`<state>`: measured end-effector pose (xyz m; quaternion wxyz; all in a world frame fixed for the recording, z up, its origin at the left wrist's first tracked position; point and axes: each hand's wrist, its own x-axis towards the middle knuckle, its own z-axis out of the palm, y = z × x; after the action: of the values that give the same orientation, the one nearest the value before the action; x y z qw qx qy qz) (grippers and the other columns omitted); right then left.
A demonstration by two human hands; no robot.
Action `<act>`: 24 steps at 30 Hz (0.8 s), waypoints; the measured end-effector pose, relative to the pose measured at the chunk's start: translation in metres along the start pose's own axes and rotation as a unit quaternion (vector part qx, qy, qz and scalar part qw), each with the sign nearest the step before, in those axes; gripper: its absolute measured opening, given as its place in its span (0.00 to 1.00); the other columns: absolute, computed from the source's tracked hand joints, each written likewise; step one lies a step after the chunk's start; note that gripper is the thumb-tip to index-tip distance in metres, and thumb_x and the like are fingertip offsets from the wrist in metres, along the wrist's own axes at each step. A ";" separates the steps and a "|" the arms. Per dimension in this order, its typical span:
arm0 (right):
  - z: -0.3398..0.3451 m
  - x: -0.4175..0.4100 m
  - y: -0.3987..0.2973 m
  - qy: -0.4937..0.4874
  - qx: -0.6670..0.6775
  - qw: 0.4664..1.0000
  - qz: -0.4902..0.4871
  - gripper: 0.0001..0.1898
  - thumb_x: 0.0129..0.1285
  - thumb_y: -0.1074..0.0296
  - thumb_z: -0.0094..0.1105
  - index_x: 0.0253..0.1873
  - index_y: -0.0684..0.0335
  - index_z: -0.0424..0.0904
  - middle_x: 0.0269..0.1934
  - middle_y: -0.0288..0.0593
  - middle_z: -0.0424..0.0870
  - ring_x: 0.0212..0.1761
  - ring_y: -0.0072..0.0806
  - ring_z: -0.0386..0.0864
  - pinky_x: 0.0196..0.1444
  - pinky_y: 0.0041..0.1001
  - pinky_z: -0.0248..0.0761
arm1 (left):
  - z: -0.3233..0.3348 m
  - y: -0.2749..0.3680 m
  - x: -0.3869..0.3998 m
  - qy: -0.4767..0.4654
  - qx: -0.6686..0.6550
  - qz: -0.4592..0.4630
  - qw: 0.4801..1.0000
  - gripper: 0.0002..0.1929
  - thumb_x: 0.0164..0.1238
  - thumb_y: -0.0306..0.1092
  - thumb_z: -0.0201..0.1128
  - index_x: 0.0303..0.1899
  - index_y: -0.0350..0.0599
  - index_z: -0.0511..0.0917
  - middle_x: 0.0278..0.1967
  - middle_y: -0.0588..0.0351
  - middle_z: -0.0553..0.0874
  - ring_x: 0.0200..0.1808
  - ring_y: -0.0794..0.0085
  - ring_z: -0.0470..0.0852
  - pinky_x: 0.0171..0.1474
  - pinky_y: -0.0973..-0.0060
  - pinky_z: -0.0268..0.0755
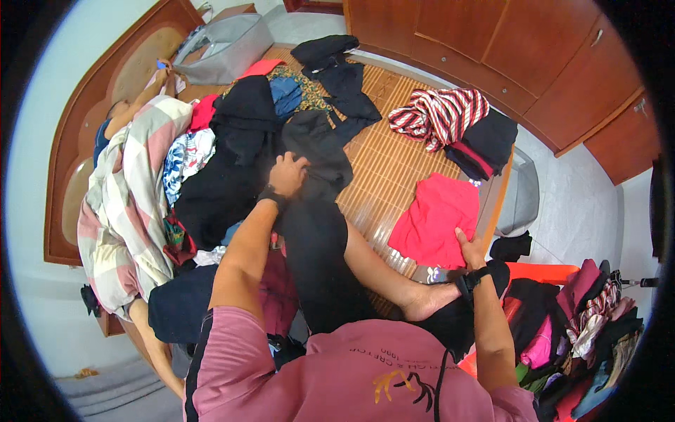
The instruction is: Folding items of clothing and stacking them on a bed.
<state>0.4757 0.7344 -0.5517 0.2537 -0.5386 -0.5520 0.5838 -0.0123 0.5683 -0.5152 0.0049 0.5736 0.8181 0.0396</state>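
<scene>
My left hand [287,174] hovers over or rests on a dark grey garment [321,158], its fingers spread. Whether it touches the cloth I cannot tell. A folded pink-red garment [435,221] lies flat near the right edge of the bed. At that garment's lower right edge is my right hand [470,248], thumb against the cloth; its other fingers are partly hidden, so a grip cannot be made out. Black clothes [227,174] are heaped just left of my left hand.
Beyond the pink-red garment sits a folded pile topped by a striped cloth [440,116]. An orange-red container [548,271] with heaped clothes [585,327] stands at right. Another person [137,105] lies under a checked quilt [132,200] at left. A grey fabric bin [227,53] stands behind.
</scene>
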 end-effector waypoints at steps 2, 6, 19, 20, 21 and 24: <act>-0.001 0.001 0.002 0.007 -0.011 1.000 -0.001 0.25 0.66 0.63 0.63 0.63 0.71 0.70 0.55 0.49 0.81 0.54 0.34 0.79 0.59 0.31 0.71 | 0.000 -0.003 0.005 0.062 -0.036 -0.027 0.997 0.09 0.62 0.36 0.64 0.44 0.58 0.80 0.50 0.51 0.77 0.50 0.53 0.76 0.50 0.57 0.75; -0.002 -0.001 0.000 0.009 -0.026 1.000 0.014 0.25 0.66 0.63 0.63 0.63 0.71 0.71 0.55 0.49 0.81 0.54 0.35 0.79 0.59 0.32 0.70 | -0.006 -0.010 0.006 0.122 -0.043 0.022 0.991 0.07 0.63 0.32 0.60 0.42 0.54 0.79 0.44 0.54 0.81 0.50 0.53 0.76 0.50 0.58 0.73; -0.005 0.007 0.011 -0.018 -0.008 1.000 0.018 0.24 0.66 0.61 0.63 0.61 0.70 0.72 0.54 0.49 0.81 0.53 0.36 0.79 0.59 0.34 0.71 | -0.179 0.019 -0.035 0.218 -0.781 -0.108 0.574 0.13 0.79 0.42 0.47 0.53 0.49 0.74 0.53 0.56 0.82 0.48 0.69 0.82 0.53 0.72 0.76; -0.004 0.008 0.011 -0.015 -0.002 1.000 0.004 0.24 0.66 0.60 0.64 0.61 0.70 0.72 0.53 0.49 0.82 0.52 0.35 0.79 0.58 0.34 0.71 | -0.183 0.016 -0.036 0.220 -0.780 -0.108 0.576 0.13 0.79 0.42 0.47 0.53 0.49 0.74 0.53 0.56 0.82 0.48 0.69 0.82 0.53 0.72 0.76; -0.003 0.008 0.011 -0.012 0.005 1.000 -0.011 0.25 0.66 0.60 0.64 0.61 0.70 0.72 0.53 0.49 0.82 0.51 0.35 0.80 0.58 0.33 0.71 | -0.188 0.010 -0.036 0.206 -0.830 -0.078 0.513 0.14 0.78 0.42 0.47 0.55 0.48 0.74 0.57 0.53 0.80 0.52 0.66 0.82 0.55 0.70 0.75; -0.005 0.003 -0.003 -0.027 0.008 0.999 0.041 0.26 0.65 0.58 0.65 0.61 0.69 0.72 0.52 0.49 0.82 0.52 0.35 0.80 0.58 0.34 0.71 | -0.198 0.013 -0.061 0.170 -0.883 -0.041 0.435 0.16 0.78 0.42 0.47 0.58 0.47 0.73 0.60 0.50 0.79 0.55 0.63 0.81 0.58 0.67 0.74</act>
<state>0.4790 0.7396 -0.5490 0.2187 -0.5433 -0.5314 0.6120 0.0102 0.5032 -0.3190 0.3712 0.2050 0.3451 0.8373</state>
